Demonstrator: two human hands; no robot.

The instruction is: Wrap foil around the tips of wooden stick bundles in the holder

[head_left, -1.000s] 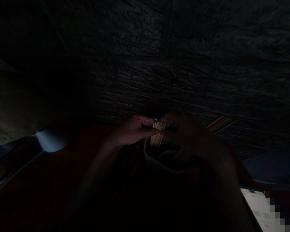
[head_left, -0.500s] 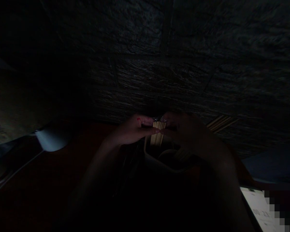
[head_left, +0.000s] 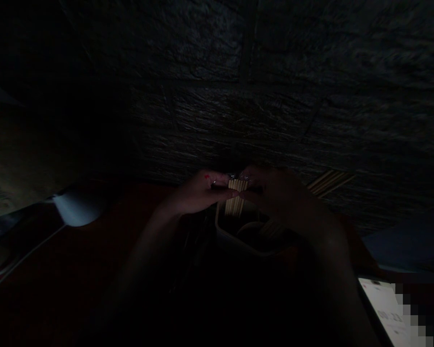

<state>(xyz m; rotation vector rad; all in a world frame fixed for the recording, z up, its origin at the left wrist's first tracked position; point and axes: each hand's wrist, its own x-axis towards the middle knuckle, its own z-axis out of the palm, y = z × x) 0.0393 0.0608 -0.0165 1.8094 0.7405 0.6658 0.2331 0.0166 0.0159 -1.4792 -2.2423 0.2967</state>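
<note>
Held between both hands is a bundle of thin pale wooden sticks, apparently chopsticks, with shiny clear plastic at its far end. My left hand is closed on the bundle from the left, thumb pressed along the sticks. From the right, my right hand grips it too, and the two thumb tips meet on top. The lower ends of the sticks are over a dark container with a pale rim. More wooden sticks stick out beyond my right hand, their lower part hidden by it.
A rough stone-like tiled wall rises right behind my hands. At left a pale cone-shaped object stands on the reddish-brown table, near a tan bag-like shape. A lit phone lies at lower right. Much is too dark to make out.
Both hands stay closed on the sticks. The sticks' top ends look slightly more spread, and the bundle has shifted very slightly upward.
</note>
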